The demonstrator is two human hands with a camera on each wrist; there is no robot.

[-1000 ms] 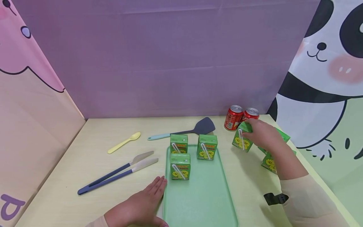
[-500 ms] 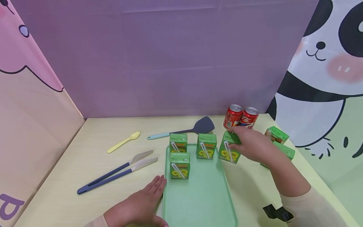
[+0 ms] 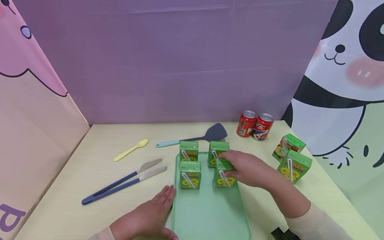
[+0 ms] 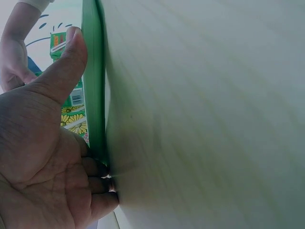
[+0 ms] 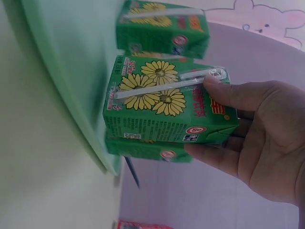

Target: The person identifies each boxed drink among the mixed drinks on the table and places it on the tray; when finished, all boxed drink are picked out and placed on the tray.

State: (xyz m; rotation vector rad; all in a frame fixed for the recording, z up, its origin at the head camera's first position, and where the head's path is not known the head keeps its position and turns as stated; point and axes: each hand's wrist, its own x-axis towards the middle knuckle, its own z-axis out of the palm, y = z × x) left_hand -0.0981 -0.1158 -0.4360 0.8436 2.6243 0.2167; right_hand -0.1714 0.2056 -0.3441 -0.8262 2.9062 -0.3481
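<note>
My right hand (image 3: pixel 250 168) pinches a green drink carton (image 3: pixel 220 180) with yellow flowers and a white straw, over the right side of the pale green tray (image 3: pixel 211 213). In the right wrist view, thumb and fingers grip the top end of this carton (image 5: pixel 157 102). Three similar cartons stand on the tray: a back left one (image 3: pixel 188 150), a front left one (image 3: pixel 190 175) and a back right one (image 3: pixel 214 146), partly covered by the held one. My left hand (image 3: pixel 150 213) lies with straight fingers against the tray's left edge; the left wrist view shows its palm (image 4: pixel 43 152).
At the right are two more green cartons, a tilted one (image 3: pixel 295 166) and one behind it (image 3: pixel 288 146). Two red cans (image 3: pixel 246 124) stand at the back. A spatula (image 3: pixel 214 132), a yellow spoon (image 3: pixel 132 150) and blue-handled tongs (image 3: pixel 120 185) lie behind and left of the tray.
My right hand has carried the carton from the right side of the table leftward and toward me, over the tray. The left hand has stayed at the tray's edge.
</note>
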